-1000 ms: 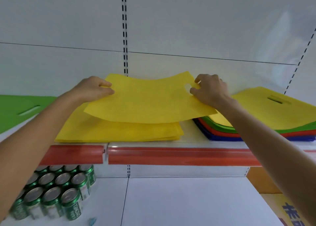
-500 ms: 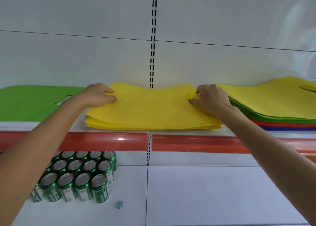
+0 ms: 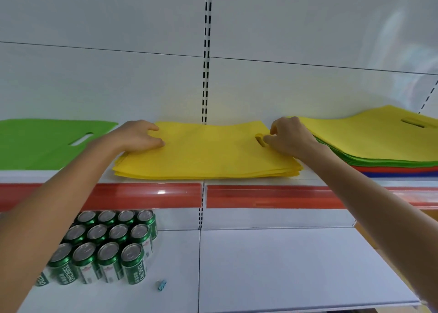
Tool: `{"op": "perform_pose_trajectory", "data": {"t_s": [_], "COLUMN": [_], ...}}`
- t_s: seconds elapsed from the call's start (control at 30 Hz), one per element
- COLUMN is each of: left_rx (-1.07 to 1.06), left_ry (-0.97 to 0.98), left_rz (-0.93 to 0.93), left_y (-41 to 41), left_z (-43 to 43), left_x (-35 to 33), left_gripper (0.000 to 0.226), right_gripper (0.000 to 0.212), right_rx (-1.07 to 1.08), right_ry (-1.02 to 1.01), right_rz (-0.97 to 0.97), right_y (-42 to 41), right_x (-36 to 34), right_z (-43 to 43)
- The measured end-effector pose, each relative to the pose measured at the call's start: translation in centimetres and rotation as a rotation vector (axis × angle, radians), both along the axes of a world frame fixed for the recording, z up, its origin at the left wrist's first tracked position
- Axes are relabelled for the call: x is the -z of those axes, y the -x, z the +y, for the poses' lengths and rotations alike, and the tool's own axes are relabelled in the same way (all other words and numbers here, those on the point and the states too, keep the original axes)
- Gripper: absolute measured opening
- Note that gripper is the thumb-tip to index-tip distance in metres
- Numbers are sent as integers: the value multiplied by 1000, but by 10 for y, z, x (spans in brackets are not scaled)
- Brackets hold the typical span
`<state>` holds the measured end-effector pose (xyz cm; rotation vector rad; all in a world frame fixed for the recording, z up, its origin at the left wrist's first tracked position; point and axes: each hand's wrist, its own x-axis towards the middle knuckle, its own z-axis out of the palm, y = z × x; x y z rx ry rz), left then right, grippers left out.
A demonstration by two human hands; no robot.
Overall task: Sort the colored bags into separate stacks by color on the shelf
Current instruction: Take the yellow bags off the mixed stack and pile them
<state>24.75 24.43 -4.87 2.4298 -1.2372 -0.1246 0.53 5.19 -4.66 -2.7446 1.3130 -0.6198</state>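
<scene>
Green cans (image 3: 102, 248) stand packed at seven o'clock on the lower shelf (image 3: 284, 265), with a small blue clip (image 3: 161, 285) just beside them. Above, behind the red edge strip (image 3: 272, 197), the upper shelf (image 3: 407, 182) carries the work. Dead ahead lies the yellow stack (image 3: 206, 174), several bags deep and fairly square. Both hands are on its top yellow bag (image 3: 208, 146). The right hand (image 3: 289, 137) pinches it at the handle slot. The left hand (image 3: 137, 137) sits with bent fingers on the nine o'clock end, gripping or merely pressing, I cannot tell. At ten o'clock a green stack (image 3: 42, 144) lies flat. At two o'clock the mixed pile (image 3: 379, 144) shows yellow over green, red and blue. I judge the sorting partway, with no red or blue stack in sight.
</scene>
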Motion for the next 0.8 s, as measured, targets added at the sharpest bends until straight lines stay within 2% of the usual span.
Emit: {"op": "perform_pose_trajectory", "data": {"t_s": [0.23,0.43,0.67,0.8], "left_rx": [105,258,379,356], "left_ry": [116,168,130,22], "left_rz": [-59,-86,-97,-103], "left_y": [44,125,215,241], "left_z": [-33,-106,-198,-237], "left_x": [-23,-44,-44,-32], "left_gripper": [55,56,60,63], "right_gripper": [24,22,27,31], "right_rx": [-38,-7,97,102], "right_ry": [56,77,82,73], "right_rz": [-162,-248,-148,-77], "right_y": [32,109,208,252], "right_x": [-31,-59,-58,-54], "right_z": [-17,-60,-132,-171]}}
